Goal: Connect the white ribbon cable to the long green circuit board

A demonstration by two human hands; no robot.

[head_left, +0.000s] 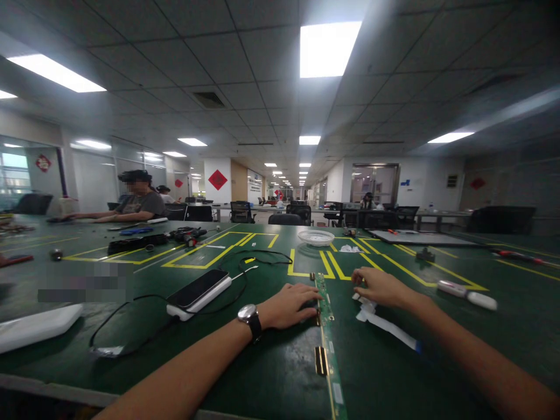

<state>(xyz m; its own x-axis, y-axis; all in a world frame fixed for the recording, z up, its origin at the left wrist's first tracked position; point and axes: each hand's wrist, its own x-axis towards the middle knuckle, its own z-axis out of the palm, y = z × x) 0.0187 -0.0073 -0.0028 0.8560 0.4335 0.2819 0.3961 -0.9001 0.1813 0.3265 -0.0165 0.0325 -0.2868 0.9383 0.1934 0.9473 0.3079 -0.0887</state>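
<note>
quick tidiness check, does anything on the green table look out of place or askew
Nothing looks clearly spilled or damaged. The thin white strip by the right hand looks slightly untidy: its far end is crumpled, while the long green circuit board by the left hand lies straight.

Black phone (201, 289) atop white block (201, 301), white basket (315, 241), seated person (146, 204)

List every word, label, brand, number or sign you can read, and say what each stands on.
No text reads with certainty.
Far-left red diamond: one character, perhaps "福", too blurred to confirm.
Largest red diamond: marking too faint to read.
Wall lettering: too small to read.
Circuit board: printing too small to read.
White cylinder: marks too blurred to read.
</note>
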